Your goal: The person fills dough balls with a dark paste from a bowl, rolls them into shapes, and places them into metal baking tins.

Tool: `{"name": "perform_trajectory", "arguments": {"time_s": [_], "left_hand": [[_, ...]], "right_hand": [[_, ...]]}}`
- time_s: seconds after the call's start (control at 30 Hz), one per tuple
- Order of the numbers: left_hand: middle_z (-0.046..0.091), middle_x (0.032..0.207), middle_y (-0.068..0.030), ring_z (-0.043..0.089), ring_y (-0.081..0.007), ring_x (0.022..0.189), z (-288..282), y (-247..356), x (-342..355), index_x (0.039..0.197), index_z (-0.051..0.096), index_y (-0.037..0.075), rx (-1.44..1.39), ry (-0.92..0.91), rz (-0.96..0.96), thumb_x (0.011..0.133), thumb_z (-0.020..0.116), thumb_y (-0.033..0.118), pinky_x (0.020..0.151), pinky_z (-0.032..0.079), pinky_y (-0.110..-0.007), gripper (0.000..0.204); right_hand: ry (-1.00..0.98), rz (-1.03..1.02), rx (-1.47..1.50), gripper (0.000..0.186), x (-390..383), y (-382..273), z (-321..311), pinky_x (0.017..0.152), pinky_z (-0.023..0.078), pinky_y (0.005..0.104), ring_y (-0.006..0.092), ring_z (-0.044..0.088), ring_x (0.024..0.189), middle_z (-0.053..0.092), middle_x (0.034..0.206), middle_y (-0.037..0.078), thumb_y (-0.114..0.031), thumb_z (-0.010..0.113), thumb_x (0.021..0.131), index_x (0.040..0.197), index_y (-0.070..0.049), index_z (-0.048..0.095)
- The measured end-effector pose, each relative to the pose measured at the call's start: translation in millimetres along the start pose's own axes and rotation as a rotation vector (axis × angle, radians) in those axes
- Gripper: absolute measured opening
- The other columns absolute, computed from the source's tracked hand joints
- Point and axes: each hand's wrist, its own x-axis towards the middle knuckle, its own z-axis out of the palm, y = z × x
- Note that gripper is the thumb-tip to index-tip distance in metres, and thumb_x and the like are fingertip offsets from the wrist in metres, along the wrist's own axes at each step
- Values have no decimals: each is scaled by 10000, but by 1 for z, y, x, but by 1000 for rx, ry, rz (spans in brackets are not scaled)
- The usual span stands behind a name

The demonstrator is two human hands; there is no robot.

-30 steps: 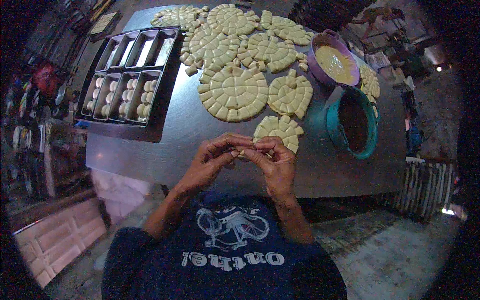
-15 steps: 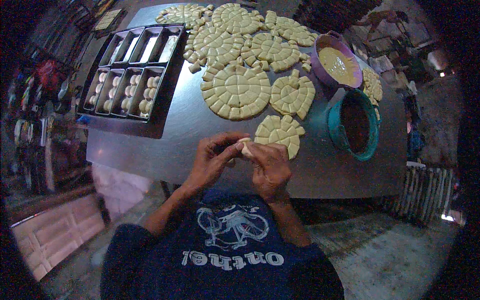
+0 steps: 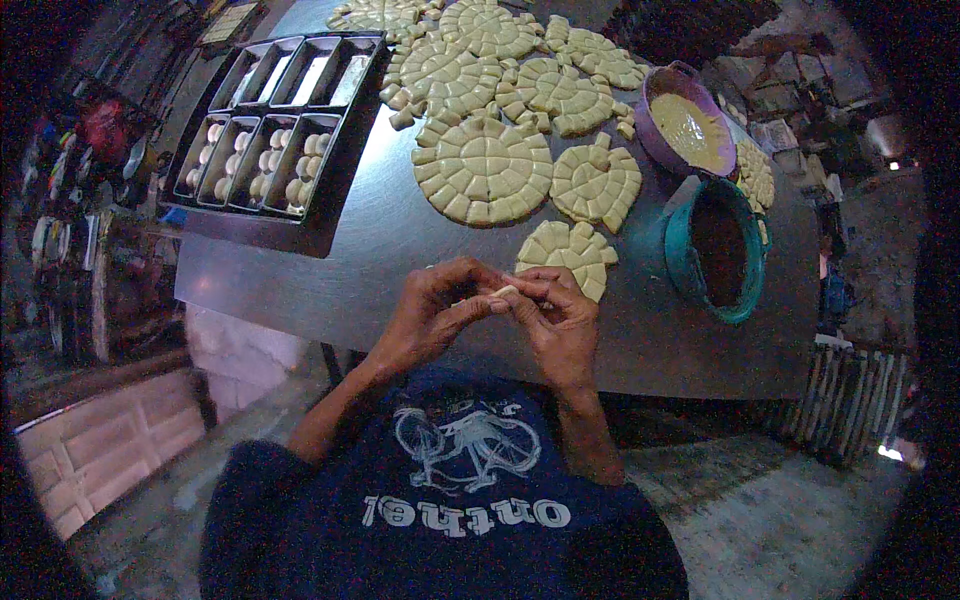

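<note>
Between my left hand (image 3: pixel 437 312) and my right hand (image 3: pixel 562 325) is a small pale piece of dough (image 3: pixel 506 292), pinched by the fingertips of both. The fingers of both hands are closed and partly hide the piece. My hands are over the near part of the metal table. Just beyond my right hand lies a small round of dough cut into pieces (image 3: pixel 565 252). Farther back are a large cut dough round (image 3: pixel 482 170) and a smaller one (image 3: pixel 596 185).
A dark pan with compartments (image 3: pixel 330 215) stands at the left; its near compartments hold dough balls. On the right are a purple bowl of yellowish mixture (image 3: pixel 648 130) and a teal bucket, dark inside (image 3: pixel 680 262). Several more cut dough rounds (image 3: pixel 445 75) cover the back of the metal table (image 3: pixel 270 275).
My right hand has turned, bringing its fingertips against the dough piece, and shifted slightly right. My left hand has moved a little toward the right and up. The view has shifted slightly.
</note>
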Motion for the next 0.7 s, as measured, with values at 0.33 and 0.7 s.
{"name": "perform_trajectory", "arguments": {"time_s": [0.33,0.7], "left_hand": [[662,1021,-92,632,-152,914,11,-10,2,1171,544,15,18,97,5,901,659,71,774,529,-297,299],[647,1095,-100,612,-199,1072,6,-28,14,1388,347,72,-371,-98,19,784,695,-39,986,459,-361,706]], "right_hand": [[-64,79,-13,153,6,11,-8,842,516,359,232,653,958,675,1060,123,-146,760,808,912,-38,730],[-344,269,59,383,16,32,-22,814,537,304,150,657,907,697,984,98,-150,780,803,1124,12,649]]}}
